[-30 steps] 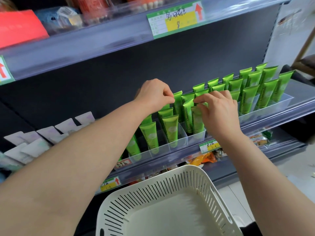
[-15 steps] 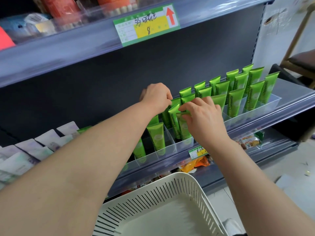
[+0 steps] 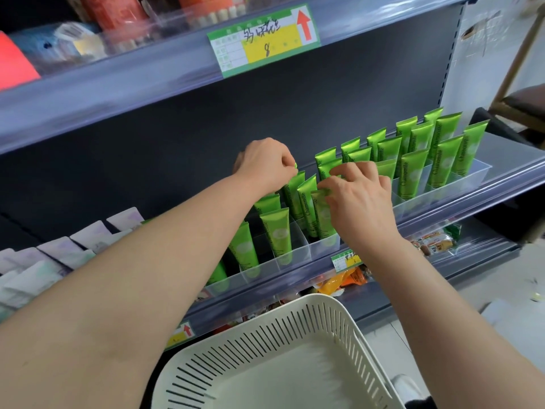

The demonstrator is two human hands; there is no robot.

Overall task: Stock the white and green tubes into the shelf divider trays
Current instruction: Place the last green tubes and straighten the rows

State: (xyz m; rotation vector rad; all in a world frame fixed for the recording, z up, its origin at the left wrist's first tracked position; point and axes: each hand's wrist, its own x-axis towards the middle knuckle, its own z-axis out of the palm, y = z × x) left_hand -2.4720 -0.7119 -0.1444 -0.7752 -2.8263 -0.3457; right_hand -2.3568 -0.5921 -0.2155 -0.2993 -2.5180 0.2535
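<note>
Thumb and forefinger of my right hand (image 3: pixel 362 202) pinch the crimped top of the front green tube (image 3: pixel 323 222), which stands near upright, cap down, in the divider tray (image 3: pixel 323 250) just beneath, while my left hand (image 3: pixel 265 163), farther back, pinches a second tube (image 3: pixel 292 193) by its crimp.

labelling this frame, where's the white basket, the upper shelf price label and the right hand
white basket (image 3: pixel 274 335), head view, on its slotted back wall
price label (image 3: pixel 265 45), head view, on its yellow field
right hand (image 3: pixel 364 202), head view, on the back of the hand
</note>
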